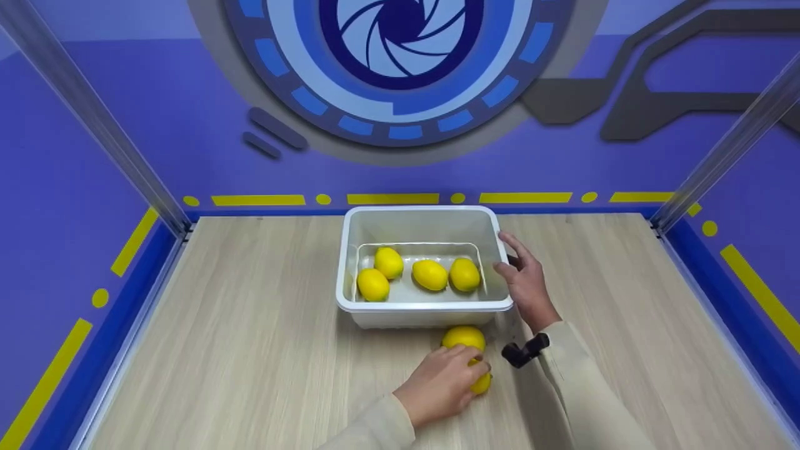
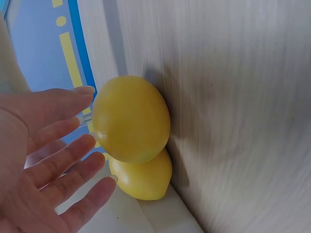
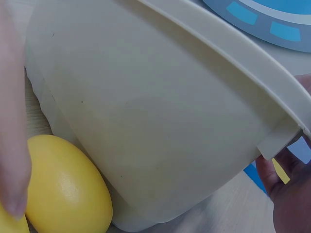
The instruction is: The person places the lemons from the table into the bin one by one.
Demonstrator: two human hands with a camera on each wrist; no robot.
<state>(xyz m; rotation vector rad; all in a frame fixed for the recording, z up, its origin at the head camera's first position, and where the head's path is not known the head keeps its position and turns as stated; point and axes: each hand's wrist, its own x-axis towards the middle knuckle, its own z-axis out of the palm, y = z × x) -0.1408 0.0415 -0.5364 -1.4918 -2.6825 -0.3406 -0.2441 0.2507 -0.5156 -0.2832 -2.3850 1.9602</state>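
A white plastic bin (image 1: 425, 307) stands on the table, with several lemons (image 1: 430, 275) on its floor. My right hand (image 1: 531, 290) grips the bin's right rim, its fingers tucked beneath the edge in the right wrist view. Two more lemons lie on the table in front of the bin. The farther lemon (image 1: 464, 338) is close to the bin's front wall. Over the nearer lemon (image 1: 481, 379) is my left hand (image 1: 437, 382). In the left wrist view its fingers are spread and loosely bent beside that lemon (image 2: 131, 119), not closed round it.
Blue printed panels (image 1: 425, 178) with yellow dashes enclose the wood-grain table (image 1: 250, 350) at the back and both sides. Metal posts (image 1: 125, 137) rise at the rear corners. A black device (image 1: 525, 351) is strapped to the right wrist.
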